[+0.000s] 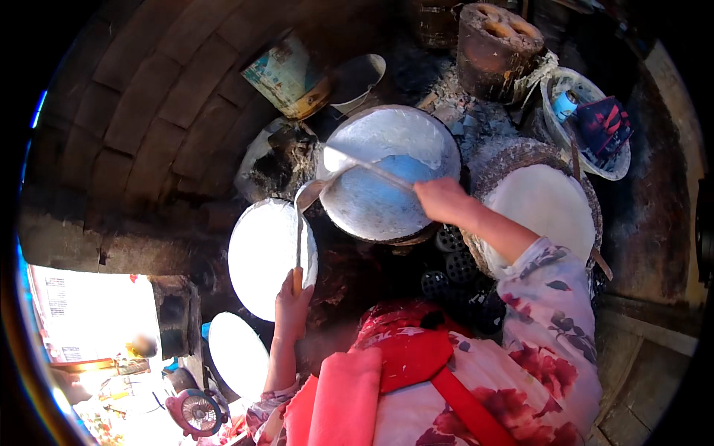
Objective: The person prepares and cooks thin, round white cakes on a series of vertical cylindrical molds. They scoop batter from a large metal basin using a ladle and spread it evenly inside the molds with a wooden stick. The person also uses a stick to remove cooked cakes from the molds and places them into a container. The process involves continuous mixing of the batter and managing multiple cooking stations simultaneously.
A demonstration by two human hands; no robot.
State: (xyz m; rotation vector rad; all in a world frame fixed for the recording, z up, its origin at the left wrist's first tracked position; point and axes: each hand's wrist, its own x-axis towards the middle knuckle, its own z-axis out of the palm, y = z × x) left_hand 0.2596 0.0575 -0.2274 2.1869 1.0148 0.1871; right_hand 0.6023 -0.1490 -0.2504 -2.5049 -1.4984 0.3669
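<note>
Left hand (293, 303) closed round the wooden handle of a ladle (308, 195); ladle head ahead of that hand, at the near-left edge of the round pan (388, 215). Right hand (440, 199) folded tight on a pale stick (372, 169), which slants leftward across the pan. Pan lies forward of the left hand and to its right, just left of the right hand; its coating white at the far side, greyer and wet-looking nearer. Step in hand, my reading: working the coating with both tools together. Next move probably calls for the ladle steady and the stick drawn clear of it; whether the two touch, cannot tell. Count: hands two, ladle one, stick one, pan one. White round pieces (269, 260) two, one beside the left hand, one nearer the body; basins or lids, unclear. White-filled vessel (549, 204) one, beyond the right forearm's outer side. Holed briquettes (461, 266) below the right hand, at least three; shadow hides the rest.
</note>
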